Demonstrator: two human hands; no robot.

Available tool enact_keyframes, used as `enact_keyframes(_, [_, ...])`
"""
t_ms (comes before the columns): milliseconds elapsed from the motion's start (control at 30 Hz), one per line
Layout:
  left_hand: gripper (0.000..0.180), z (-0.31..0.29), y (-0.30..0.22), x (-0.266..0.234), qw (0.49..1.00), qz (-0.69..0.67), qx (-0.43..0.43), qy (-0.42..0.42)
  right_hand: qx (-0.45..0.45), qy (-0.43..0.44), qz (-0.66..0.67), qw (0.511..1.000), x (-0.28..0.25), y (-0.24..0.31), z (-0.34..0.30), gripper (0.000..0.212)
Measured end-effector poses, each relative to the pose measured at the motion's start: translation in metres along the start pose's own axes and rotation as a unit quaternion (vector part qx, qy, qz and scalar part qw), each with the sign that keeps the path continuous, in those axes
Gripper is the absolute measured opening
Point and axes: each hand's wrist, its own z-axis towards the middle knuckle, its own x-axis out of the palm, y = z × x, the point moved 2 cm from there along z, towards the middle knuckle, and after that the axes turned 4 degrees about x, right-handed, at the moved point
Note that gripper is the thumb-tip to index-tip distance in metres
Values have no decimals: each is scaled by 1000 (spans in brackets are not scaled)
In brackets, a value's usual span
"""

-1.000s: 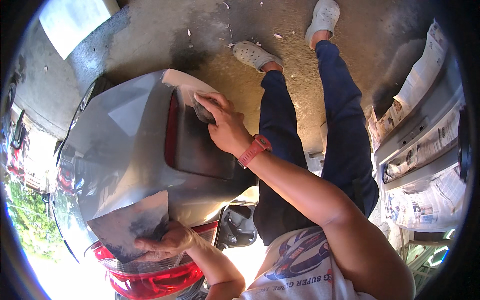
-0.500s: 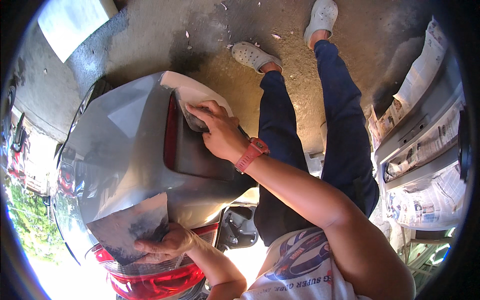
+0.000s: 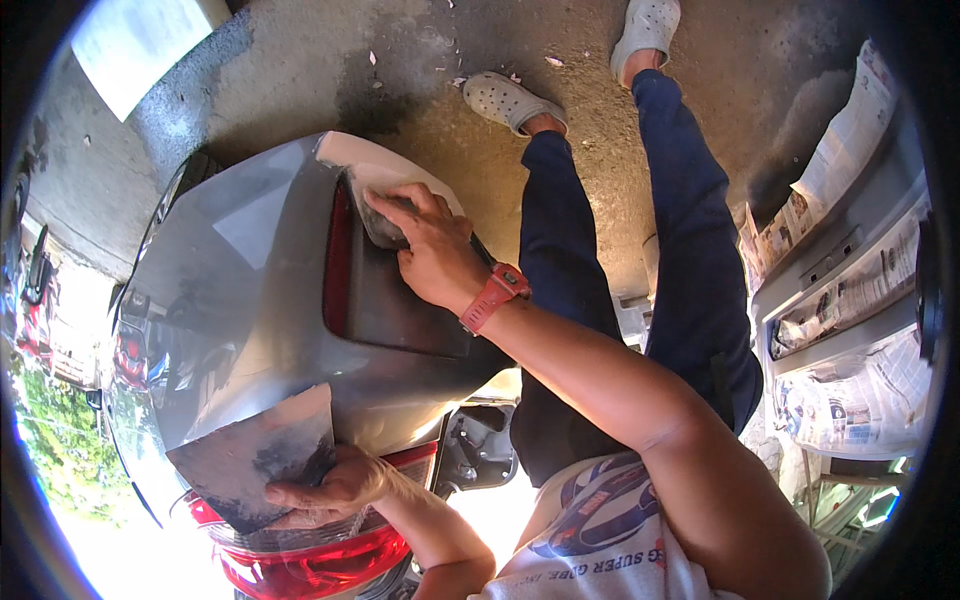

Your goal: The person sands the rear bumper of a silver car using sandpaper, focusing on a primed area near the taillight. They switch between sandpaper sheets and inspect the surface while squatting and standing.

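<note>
Right hand holds a dark pad against a gray car; left hand holds a smeared sheet

Seen from above, with twelve o'clock farthest from the wearer's body. The right hand (image 3: 432,245), between ten and eleven o'clock, is partly closed, its fingers stretched over a dark flat pad (image 3: 382,234). The pad lies against the car body (image 3: 240,280), at the edge of a pale pinkish patch (image 3: 358,155). A red wristwatch (image 3: 500,290) circles that wrist near the center.

The left hand (image 3: 330,488), just past seven o'clock, is half closed on the right-hand edge of a thin rectangular sheet (image 3: 250,450) at eight o'clock, smeared pinkish and dark gray. Whether the sheet touches the car cannot be told.

The gray bodywork fills nine o'clock; a narrow red lamp strip (image 3: 338,275) is set into it, just left of the right hand. A red tail lamp (image 3: 320,565) shows at seven o'clock, below the sheet. Pale clogs (image 3: 505,103) stand on the concrete floor (image 3: 420,40) between twelve and one. Newspaper (image 3: 850,405) covers parts of a panel between three and four.
</note>
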Motion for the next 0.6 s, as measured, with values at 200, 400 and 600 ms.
enact_keyframes(200, [57,9,-9,-3,1000,5,-20,10,-10,33,88,996,-19,-32,-23,80])
enact_keyframes(400, [56,11,-9,-3,1000,-7,-12,7,32,-55,103,993,-2,-53,-27,80])
enact_keyframes(600, [81,2,-1,-1,1000,16,8,13,29,-98,76,992,10,-47,-22,80])
